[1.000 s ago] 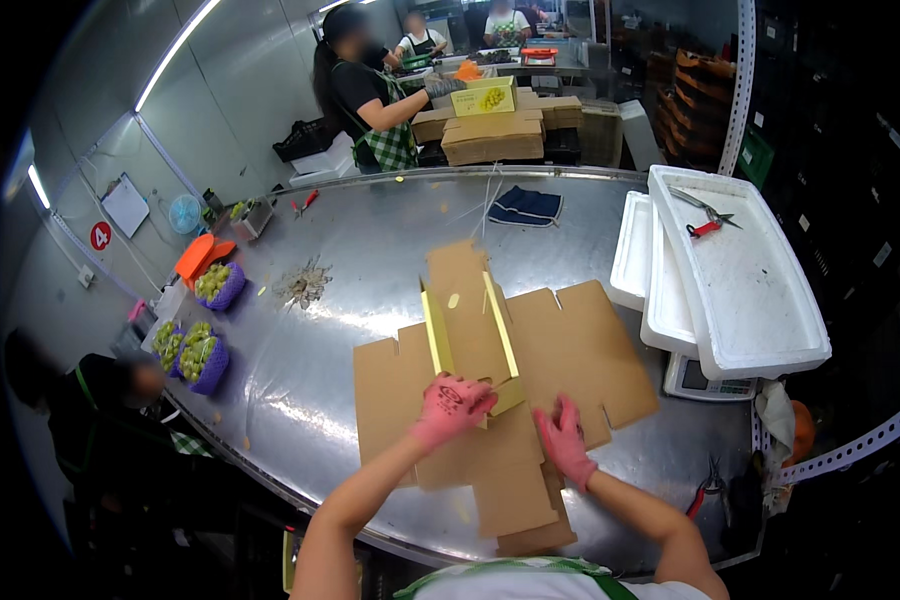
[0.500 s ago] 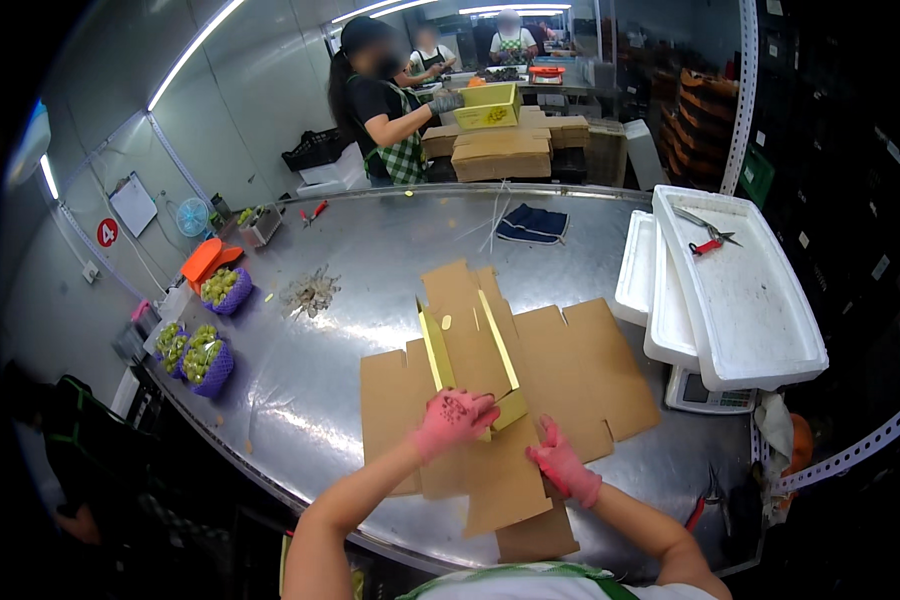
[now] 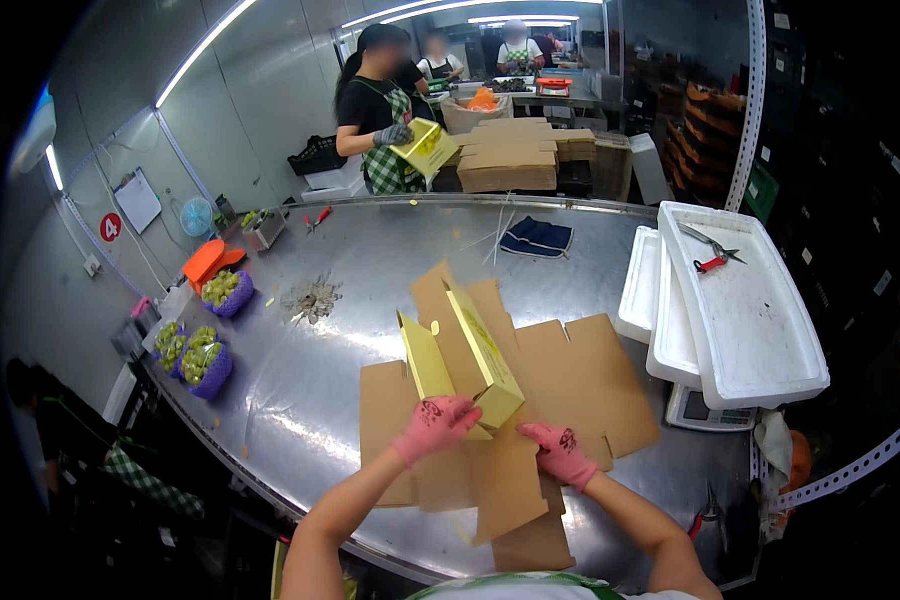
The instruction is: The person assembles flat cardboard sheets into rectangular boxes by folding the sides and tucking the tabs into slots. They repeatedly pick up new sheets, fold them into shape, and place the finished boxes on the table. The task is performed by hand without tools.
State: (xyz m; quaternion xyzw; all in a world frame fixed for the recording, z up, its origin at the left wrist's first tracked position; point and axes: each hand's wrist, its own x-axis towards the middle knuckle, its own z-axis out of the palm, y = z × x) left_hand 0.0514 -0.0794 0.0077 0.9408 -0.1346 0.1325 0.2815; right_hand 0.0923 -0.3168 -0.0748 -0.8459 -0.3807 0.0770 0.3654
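In front of me lies a partly folded cardboard carton [image 3: 425,360], brown inside with yellow outer faces. Its two long walls stand up, and the right one leans inward. My left hand [image 3: 438,427], in a pink glove, is closed on the near end of the carton, fingers bent over its folded flap. To its right, my right hand [image 3: 560,455], also pink-gloved, has its fingers together at the carton's near right corner, seemingly pinching an edge. Under the carton, more flat brown cardboard sheets [image 3: 595,385] spread out on the metal table [image 3: 310,415].
Grapes in purple foam nets [image 3: 210,370] stand at the left edge. White foam trays [image 3: 760,340] rest on a scale [image 3: 710,412] at right, with red-handled shears [image 3: 710,263] inside. A blue cloth [image 3: 536,237] lies at the back. Across the table, a co-worker holds a yellow box [image 3: 427,146].
The carton's long walls have swung further up, showing more yellow. My right hand has closed in on the near corner. The co-worker's box has moved left and tilted.
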